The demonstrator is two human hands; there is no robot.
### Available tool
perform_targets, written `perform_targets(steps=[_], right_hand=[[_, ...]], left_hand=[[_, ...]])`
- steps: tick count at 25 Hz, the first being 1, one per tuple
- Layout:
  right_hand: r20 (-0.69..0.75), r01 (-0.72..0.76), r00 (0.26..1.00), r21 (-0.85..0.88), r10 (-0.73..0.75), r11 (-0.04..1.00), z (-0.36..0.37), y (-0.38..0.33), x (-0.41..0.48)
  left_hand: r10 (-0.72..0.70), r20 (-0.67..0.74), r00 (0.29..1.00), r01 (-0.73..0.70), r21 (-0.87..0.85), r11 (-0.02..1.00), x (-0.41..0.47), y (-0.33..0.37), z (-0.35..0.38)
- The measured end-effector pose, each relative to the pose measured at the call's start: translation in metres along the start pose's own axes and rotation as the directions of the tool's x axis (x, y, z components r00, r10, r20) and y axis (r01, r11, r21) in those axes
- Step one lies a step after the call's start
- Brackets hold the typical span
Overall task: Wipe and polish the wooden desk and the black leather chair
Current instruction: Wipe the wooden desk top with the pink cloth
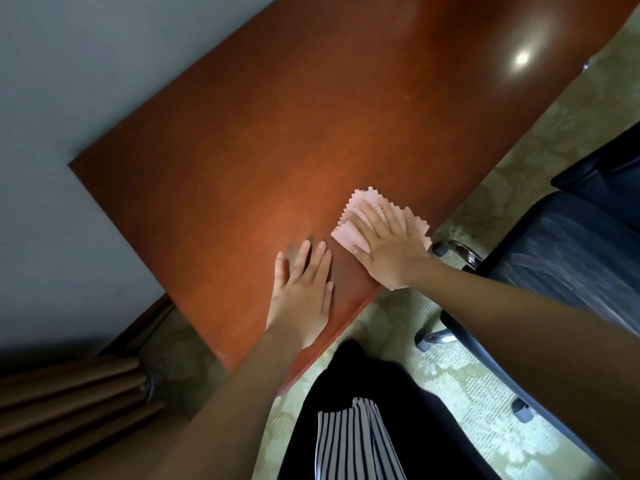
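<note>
The reddish-brown wooden desk (277,140) runs diagonally across the view, its glossy top bare. My right hand (388,247) lies flat with straight fingers on a pale pink cloth (349,235) with zigzag edges, pressing it onto the desk close to the near edge. Just left of it, my left hand (303,289) rests flat on the bare wood, fingers straight and slightly spread. The black leather chair (561,265) stands at the right, beside the desk, on a wheeled base.
A grey wall (69,98) borders the desk's far left side. Brown curtain folds (69,403) hang at the lower left. Patterned green carpet (467,382) covers the floor. My dark trousers and striped top show at the bottom centre.
</note>
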State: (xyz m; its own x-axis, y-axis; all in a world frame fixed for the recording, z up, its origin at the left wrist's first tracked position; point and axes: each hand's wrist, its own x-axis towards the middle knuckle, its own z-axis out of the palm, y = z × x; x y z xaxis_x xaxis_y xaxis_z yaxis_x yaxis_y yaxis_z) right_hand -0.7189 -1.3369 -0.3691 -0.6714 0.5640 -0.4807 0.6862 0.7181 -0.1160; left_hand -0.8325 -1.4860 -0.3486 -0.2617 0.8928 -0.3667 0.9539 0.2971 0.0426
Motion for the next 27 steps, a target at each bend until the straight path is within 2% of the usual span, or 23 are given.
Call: perform_targets(steps=[6, 12, 19, 27], right_hand=[[0.026, 0.024, 0.999, -0.053, -0.022, 0.998, 0.014, -0.031, -0.022], [0.038, 0.087, 0.996, -0.090, -0.084, 0.992, 0.030, -0.061, -0.042], [0.064, 0.205, 0.978, -0.106, -0.199, 0.973, 0.056, -0.117, -0.081], [0.051, 0.269, 0.963, -0.163, -0.264, 0.949, 0.086, -0.193, -0.111]], left_hand=[[-0.140, -0.016, 0.990, 0.139, -0.047, 0.989, -0.059, 0.008, 0.027], [-0.320, -0.107, 0.941, 0.262, -0.367, 0.893, -0.114, 0.011, 0.051], [-0.457, -0.122, 0.881, 0.350, -0.481, 0.804, -0.148, -0.027, 0.066], [-0.495, -0.029, 0.869, 0.388, -0.580, 0.716, -0.190, -0.092, 0.096]])
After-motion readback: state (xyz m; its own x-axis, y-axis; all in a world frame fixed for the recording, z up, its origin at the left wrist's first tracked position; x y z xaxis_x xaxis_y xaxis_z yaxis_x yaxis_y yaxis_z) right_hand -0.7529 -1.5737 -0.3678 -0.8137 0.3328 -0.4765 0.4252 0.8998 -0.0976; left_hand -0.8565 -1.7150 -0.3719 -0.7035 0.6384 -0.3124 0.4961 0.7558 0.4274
